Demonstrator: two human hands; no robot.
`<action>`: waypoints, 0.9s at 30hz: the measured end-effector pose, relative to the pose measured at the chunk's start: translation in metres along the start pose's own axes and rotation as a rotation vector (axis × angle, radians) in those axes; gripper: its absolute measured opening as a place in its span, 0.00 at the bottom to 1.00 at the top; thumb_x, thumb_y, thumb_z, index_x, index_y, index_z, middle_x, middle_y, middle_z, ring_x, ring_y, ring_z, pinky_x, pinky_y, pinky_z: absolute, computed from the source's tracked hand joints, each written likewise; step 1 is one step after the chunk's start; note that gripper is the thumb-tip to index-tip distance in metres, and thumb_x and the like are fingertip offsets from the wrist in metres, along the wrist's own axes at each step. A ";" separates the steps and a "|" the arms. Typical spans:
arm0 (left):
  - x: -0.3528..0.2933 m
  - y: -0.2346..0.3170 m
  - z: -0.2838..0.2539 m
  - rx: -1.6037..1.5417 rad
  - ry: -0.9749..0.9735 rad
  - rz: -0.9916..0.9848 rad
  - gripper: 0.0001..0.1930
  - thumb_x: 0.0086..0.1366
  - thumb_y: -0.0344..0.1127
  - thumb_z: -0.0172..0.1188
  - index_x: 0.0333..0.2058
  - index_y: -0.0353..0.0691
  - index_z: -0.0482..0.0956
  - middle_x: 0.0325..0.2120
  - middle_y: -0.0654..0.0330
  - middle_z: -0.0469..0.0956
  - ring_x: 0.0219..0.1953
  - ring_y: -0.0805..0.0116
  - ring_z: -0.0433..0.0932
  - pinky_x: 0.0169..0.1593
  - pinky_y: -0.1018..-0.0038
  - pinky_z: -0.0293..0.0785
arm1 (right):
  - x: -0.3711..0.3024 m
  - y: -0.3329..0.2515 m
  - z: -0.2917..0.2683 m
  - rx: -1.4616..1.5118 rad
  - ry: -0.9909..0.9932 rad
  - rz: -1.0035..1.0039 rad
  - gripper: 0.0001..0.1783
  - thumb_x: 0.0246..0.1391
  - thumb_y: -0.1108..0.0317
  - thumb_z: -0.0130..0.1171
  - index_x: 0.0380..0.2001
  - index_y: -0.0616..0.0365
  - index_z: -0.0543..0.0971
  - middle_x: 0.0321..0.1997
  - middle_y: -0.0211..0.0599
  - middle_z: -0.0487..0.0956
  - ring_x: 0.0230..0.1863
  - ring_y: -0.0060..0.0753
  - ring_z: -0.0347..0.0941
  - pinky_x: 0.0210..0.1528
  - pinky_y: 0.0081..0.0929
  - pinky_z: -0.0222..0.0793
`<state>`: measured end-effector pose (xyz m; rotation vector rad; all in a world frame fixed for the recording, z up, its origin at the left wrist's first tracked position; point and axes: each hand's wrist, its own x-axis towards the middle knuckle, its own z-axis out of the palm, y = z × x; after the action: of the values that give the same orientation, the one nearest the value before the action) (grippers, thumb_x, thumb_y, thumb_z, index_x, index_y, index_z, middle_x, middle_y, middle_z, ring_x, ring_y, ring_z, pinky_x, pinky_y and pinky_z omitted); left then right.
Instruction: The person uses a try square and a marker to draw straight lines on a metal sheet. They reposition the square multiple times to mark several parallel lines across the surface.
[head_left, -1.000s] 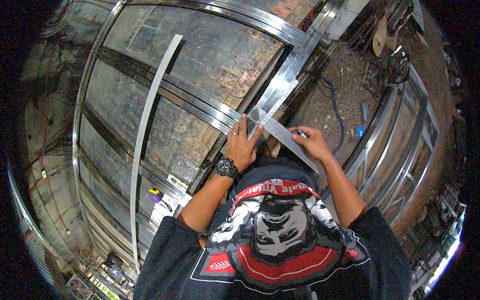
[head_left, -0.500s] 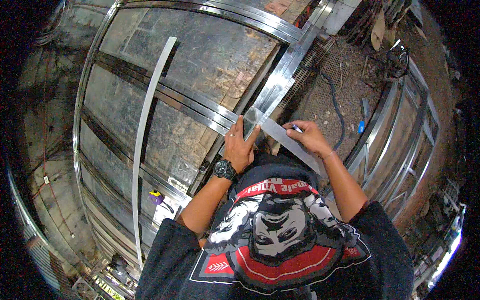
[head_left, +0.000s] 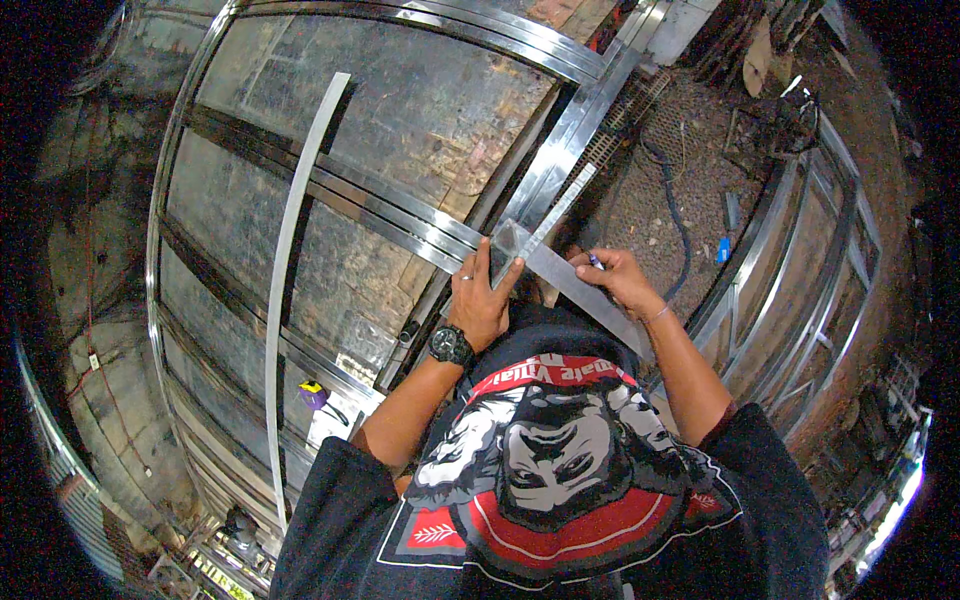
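Note:
My left hand (head_left: 480, 300), with a ring and a black wristwatch, has its index finger and thumb spread about a metal square (head_left: 512, 240) at a frame joint. The square's graduated blade (head_left: 568, 203) slants up and right beside the frame bar. A flat grey metal strip (head_left: 585, 292) runs from the square down and right toward my waist. My right hand (head_left: 625, 280) is closed around a purple-and-white marker (head_left: 597, 261), its fingers against the strip's upper edge. The pen's tip is hard to make out.
The shiny metal frame (head_left: 430, 235) spreads over a worn board-topped table (head_left: 380, 270). A long pale strip (head_left: 290, 240) crosses it at left, near a yellow-and-purple tape measure (head_left: 313, 395). Another metal frame (head_left: 790, 270) lies at right. A dark cable (head_left: 678, 215) trails over the ground.
The square's blade has shifted slightly right, off the frame bar. My right hand has moved a little down with the marker, which now points more upright.

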<state>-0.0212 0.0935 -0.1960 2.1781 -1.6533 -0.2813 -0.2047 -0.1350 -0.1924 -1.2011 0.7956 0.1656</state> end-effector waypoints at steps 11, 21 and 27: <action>0.000 0.001 0.000 -0.022 0.002 -0.011 0.52 0.46 0.25 0.65 0.73 0.63 0.61 0.70 0.28 0.53 0.62 0.27 0.67 0.62 0.43 0.67 | 0.028 0.009 -0.023 -0.059 -0.002 0.024 0.28 0.74 0.47 0.47 0.58 0.61 0.79 0.38 0.30 0.83 0.44 0.23 0.77 0.51 0.25 0.72; 0.000 0.003 -0.002 -0.008 0.012 -0.002 0.52 0.45 0.25 0.66 0.72 0.61 0.61 0.70 0.28 0.53 0.62 0.28 0.67 0.61 0.43 0.67 | 0.034 0.005 -0.003 -0.178 -0.020 -0.124 0.17 0.68 0.63 0.60 0.56 0.59 0.79 0.43 0.32 0.84 0.46 0.25 0.79 0.51 0.29 0.74; -0.001 0.001 0.001 -0.003 0.018 0.005 0.52 0.46 0.25 0.66 0.73 0.61 0.61 0.70 0.28 0.53 0.62 0.27 0.67 0.62 0.43 0.67 | 0.038 -0.011 0.011 -0.256 -0.017 -0.149 0.16 0.66 0.61 0.62 0.51 0.58 0.84 0.45 0.33 0.85 0.45 0.25 0.78 0.52 0.29 0.74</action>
<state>-0.0230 0.0941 -0.1961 2.1672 -1.6476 -0.2614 -0.1669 -0.1408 -0.2060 -1.4936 0.6805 0.1580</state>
